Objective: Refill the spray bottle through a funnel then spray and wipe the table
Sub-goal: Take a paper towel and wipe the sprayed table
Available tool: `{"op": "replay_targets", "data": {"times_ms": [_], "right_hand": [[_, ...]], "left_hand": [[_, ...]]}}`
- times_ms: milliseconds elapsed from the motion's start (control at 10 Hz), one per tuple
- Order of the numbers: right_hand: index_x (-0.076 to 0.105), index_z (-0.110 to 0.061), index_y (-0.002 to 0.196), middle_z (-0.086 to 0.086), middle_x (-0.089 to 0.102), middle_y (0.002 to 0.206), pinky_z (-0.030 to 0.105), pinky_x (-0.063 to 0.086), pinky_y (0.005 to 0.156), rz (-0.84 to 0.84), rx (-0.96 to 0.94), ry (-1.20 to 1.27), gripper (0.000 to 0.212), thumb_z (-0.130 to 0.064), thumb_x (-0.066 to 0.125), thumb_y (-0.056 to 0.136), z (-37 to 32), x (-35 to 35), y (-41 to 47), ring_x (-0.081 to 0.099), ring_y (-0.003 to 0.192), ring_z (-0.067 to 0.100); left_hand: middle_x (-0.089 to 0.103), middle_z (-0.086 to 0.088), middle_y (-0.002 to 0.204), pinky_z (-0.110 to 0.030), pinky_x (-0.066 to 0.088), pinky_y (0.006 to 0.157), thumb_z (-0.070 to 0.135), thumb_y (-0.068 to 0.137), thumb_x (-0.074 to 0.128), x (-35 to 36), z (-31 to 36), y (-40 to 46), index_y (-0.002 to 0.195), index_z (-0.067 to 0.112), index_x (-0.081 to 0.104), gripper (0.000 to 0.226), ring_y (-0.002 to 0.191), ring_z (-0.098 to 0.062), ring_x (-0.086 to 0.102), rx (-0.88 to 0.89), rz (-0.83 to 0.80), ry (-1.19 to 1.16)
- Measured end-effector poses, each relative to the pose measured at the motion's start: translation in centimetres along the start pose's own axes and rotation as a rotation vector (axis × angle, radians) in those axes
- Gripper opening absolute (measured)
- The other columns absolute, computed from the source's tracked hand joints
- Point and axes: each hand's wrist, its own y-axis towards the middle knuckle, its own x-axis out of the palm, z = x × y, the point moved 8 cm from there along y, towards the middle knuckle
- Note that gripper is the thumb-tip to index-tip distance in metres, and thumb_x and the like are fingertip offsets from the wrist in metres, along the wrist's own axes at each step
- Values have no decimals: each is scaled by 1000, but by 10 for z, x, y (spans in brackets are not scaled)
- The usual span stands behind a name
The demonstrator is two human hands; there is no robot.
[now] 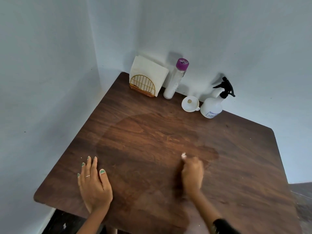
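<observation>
Your left hand [94, 186] lies spread flat on the wooden table [236, 166]. Your blurred right hand [192, 173] is closed around a small white wad [183, 155], likely soft, light tissue; bunch it firmly. The spray bottle [214, 105] stands at the far edge.

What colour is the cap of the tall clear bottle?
Purple, on the tall clear bottle; seen in the head view.

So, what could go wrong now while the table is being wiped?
1. The right hand is blurred and shows only a scrap of white tissue; so small a wad may shred or smear.
2. A wide sweep toward the wall could knock over the funnel or spray bottle.
3. The left hand lies flat by the damp patch and may slip.
</observation>
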Motion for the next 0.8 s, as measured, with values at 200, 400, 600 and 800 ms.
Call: {"op": "replay_targets", "data": {"times_ms": [200, 400, 600, 800], "right_hand": [[61, -32, 92, -20, 59, 69, 10, 41, 67, -644, -766, 245, 25, -30, 37, 95, -104, 66, -174, 50, 66, -4], [67, -33, 105, -10, 65, 96, 24, 43, 81, -414, -919, 104, 17, -35, 54, 94, -38, 12, -103, 58, 91, 6], [72, -7, 105, 21, 62, 98, 36, 45, 73, 97, 369, -100, 35, 9, 54, 81, 146, -82, 31, 60, 89, 41], [75, -11, 98, 13, 58, 72, 32, 41, 61, 83, 118, -79, 37, 0, 47, 76, 48, -25, -33, 55, 66, 34]], "left_hand": [[36, -10, 149, -47, 15, 115, 38, 91, 21, 2, -3, -1, 137, 9, 42, 58, 140, -29, 27, 10, -10, -4], [37, -11, 148, -49, 16, 115, 39, 92, 19, 3, 0, 0, 136, 8, 43, 60, 140, -31, 28, 18, -14, 31], [37, -12, 148, -49, 16, 115, 40, 92, 18, 6, -1, -2, 136, 7, 44, 60, 140, -32, 28, 28, -28, 61], [37, -13, 148, -48, 15, 114, 39, 92, 20, 6, 0, -1, 136, 7, 43, 59, 139, -32, 28, 31, -32, 73]]}}
